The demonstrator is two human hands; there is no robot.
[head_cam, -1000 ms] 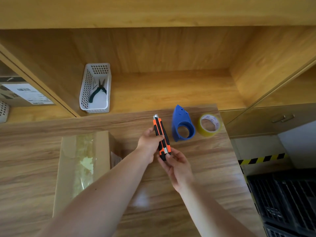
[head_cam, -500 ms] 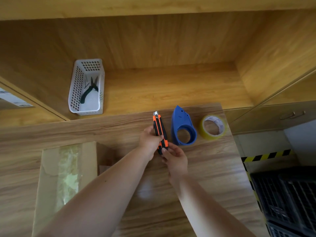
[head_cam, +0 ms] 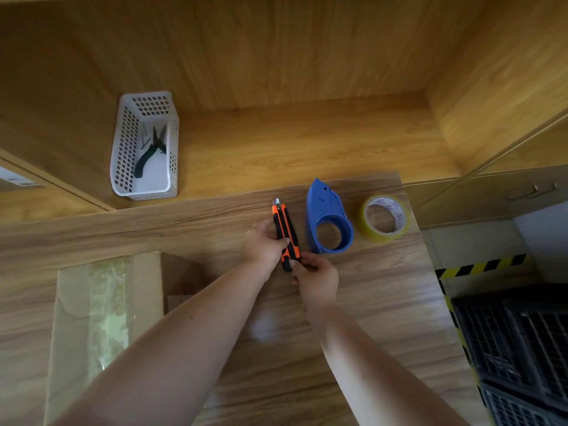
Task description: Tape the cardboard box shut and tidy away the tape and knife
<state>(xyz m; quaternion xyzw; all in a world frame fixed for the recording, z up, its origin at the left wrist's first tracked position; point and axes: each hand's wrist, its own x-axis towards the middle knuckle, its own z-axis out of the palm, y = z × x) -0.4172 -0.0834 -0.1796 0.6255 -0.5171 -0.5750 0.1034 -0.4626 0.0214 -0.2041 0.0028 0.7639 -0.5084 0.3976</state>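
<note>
An orange and black utility knife (head_cam: 284, 224) is held over the wooden table between both hands, its metal tip pointing away from me. My left hand (head_cam: 262, 247) grips its middle from the left. My right hand (head_cam: 316, 276) pinches its near end. Just right of the knife lies a blue tape dispenser (head_cam: 327, 221), and right of that a roll of yellowish tape (head_cam: 384, 221). The cardboard box (head_cam: 101, 321) sits at the lower left with clear tape along its top; my left forearm covers its right corner.
A white perforated basket (head_cam: 144, 146) holding dark pliers stands on the shelf beyond the table's far edge. The table (head_cam: 384, 302) ends at the right, above black crates (head_cam: 519, 348) and a yellow-black striped floor line. Wooden cabinet walls enclose the shelf.
The knife has stayed between both hands at about the same spot. My view has drifted, so the box and basket sit slightly differently in frame.
</note>
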